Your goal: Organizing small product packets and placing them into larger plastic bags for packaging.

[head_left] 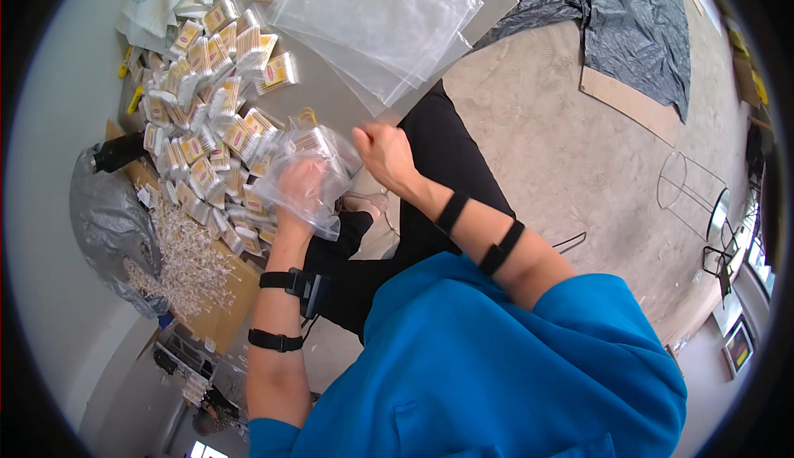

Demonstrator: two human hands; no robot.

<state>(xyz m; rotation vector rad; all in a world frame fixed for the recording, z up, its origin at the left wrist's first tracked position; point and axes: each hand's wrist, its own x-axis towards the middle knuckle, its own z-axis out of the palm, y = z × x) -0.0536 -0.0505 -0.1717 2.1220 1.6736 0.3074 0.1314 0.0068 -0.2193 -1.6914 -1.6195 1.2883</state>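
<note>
My left hand (303, 178) is inside or behind a clear plastic bag (327, 220), its fingers blurred by the film and curled at a pack of cotton swabs (311, 140). Just right of the bag, my right hand (385, 156) is closed, thumb toward the bag. Whether it grips the bag's edge cannot be made out. A large heap of cotton swab packs (203, 148), clear with yellow-and-white labels, spreads beyond and to the left of my left hand. A yellow ring-shaped thing (307, 116) shows at the far edge of the bag.
Flat clear bags (376, 23) lie stacked on the grey tabletop (322, 98). Loose cotton swabs (186, 259) form a pile at the left, beside a grey plastic sack (107, 226). Black sheeting (637, 36) covers something at the far right. A wire stand (695, 193) is on the floor.
</note>
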